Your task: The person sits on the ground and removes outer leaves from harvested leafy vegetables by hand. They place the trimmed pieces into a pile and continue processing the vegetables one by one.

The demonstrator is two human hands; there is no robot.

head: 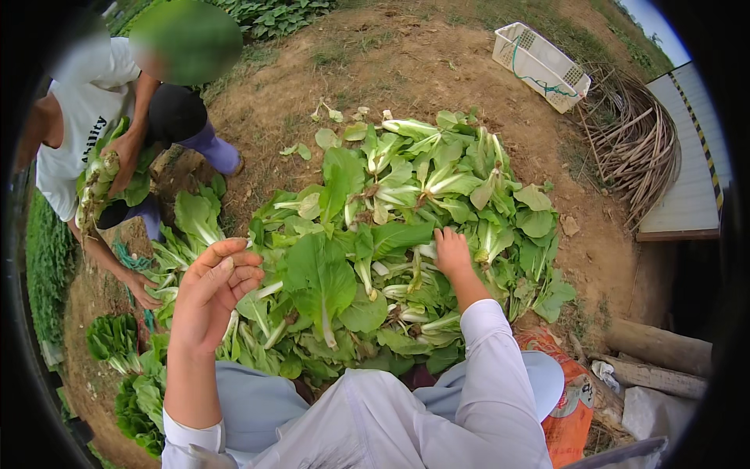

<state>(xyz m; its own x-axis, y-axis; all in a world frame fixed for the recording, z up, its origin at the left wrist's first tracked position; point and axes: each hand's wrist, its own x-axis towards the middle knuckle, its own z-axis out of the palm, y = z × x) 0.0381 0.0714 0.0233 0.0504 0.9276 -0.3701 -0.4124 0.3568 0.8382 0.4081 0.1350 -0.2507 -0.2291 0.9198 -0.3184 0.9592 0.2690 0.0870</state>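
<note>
A broad heap of leafy greens with white stalks [319,275], some with soiled roots, lies on the ground before me. My left hand [214,287] is raised over the heap's left side. Its fingers are loosely curled and apart, with nothing visible in them. My right hand [452,252] reaches into the middle of the heap, back of the hand up. Its fingers touch the greens beside a large dark green leaf [404,237] and a white stalk [428,251]. Whether they grip a plant is hidden by the hand.
At the left, a person [96,123] bends over, one hand holding a bunch of greens [96,182], the other touching the heap's edge. Bundled greens [114,343] lie below. A white plastic crate [542,67], dry palm fronds [636,140], an orange sack [571,422] and logs [659,346] are at right.
</note>
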